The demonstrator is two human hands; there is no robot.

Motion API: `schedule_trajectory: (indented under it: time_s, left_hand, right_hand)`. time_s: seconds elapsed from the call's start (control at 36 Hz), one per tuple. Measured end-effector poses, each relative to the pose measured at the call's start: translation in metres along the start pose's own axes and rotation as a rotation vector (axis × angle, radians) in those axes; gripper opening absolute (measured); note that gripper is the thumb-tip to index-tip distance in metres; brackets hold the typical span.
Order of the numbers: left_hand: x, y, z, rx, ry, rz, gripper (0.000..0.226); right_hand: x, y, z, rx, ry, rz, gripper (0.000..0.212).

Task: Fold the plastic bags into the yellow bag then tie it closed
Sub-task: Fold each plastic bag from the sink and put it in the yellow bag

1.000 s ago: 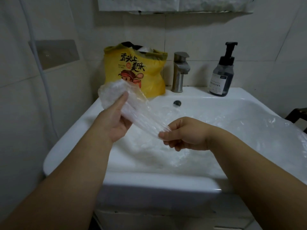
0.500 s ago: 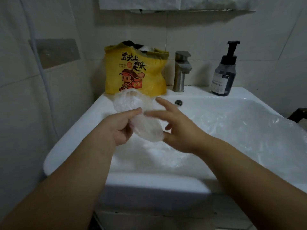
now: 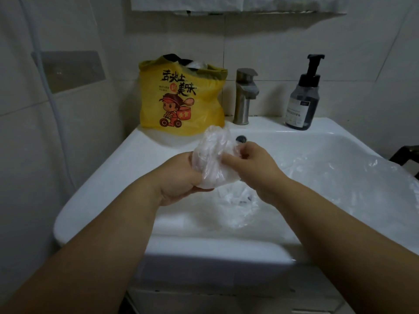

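Both hands on crumpled clear plastic bag (image 3: pixel 212 159) above sink (image 3: pixel 102 177) centre. Left hand (image 3: pixel 179 177) cups it from 8 o'clock, fingers (image 3: pixel 197 188) curled round it. Right hand (image 3: pixel 256 168) at 3 o'clock, fingers (image 3: pixel 226 157) bent, pinching the bag. Yellow bag (image 3: pixel 181 103) upright on sink rim at 11 o'clock, mouth open, untied, apart from the held bag. Loose clear plastic (image 3: pixel 340 177) lies in the basin at 3–4 o'clock. Faucet (image 3: pixel 244 96) at 12, soap bottle (image 3: pixel 302 98) at 1.
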State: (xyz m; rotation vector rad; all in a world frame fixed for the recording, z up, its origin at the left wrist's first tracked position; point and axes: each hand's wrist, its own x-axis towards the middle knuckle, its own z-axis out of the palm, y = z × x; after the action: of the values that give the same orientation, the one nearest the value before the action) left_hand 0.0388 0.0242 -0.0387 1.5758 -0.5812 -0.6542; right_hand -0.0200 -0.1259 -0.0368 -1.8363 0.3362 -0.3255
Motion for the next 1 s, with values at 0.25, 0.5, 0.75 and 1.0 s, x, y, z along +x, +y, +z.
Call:
schedule_trajectory:
  time_s: [0.25, 0.5, 0.75, 1.0]
  left_hand:
    - [0.000, 0.002, -0.003, -0.107, -0.076, -0.019, 0.035]
    - [-0.003, 0.003, 0.003, -0.114, -0.061, -0.055, 0.049]
    - [0.005, 0.007, -0.004, -0.363, 0.287, 0.064, 0.028]
    - [0.005, 0.006, -0.005, -0.294, 0.245, 0.061, 0.029]
  right_hand:
    - [-0.001, -0.005, -0.009, 0.302, -0.142, 0.192, 0.011]
    - [-0.004, 0.000, -0.002, 0.224, -0.328, 0.064, 0.029]
    - [-0.001, -0.004, -0.005, 0.493, -0.438, 0.223, 0.032]
    - [0.007, -0.008, -0.025, 0.600, -0.237, 0.139, 0.011]
